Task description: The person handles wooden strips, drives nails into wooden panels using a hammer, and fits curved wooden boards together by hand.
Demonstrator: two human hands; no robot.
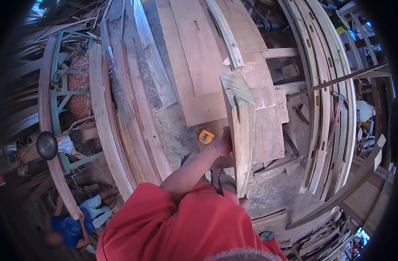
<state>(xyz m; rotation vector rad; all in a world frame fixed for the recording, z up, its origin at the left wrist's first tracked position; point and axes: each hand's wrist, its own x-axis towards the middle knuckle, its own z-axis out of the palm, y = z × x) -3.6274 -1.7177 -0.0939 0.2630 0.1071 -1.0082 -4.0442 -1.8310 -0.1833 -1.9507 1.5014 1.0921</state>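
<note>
A thick wooden beam (242, 135) stands tilted in front of me, with a dark slot cut near its upper end. My left hand (225, 142) is closed around the beam's left side, about halfway along. At the beam's lower end a small patch of my right hand (244, 202) shows; its fingers are hidden behind the wood and my shirt. An orange tape measure (206, 137) lies just left of my left hand. Plywood sheets (207, 74) are spread out ahead, with a narrow wooden strip (227, 39) lying on top of them.
Long slotted beams (323, 108) are stacked at the right, with a red-handled hammer (337, 111) on them. Long planks (133, 108) lie at the left, near a circular saw blade (47, 145) and a green metal frame (57, 87). A person in blue (75, 226) grips a plank's end.
</note>
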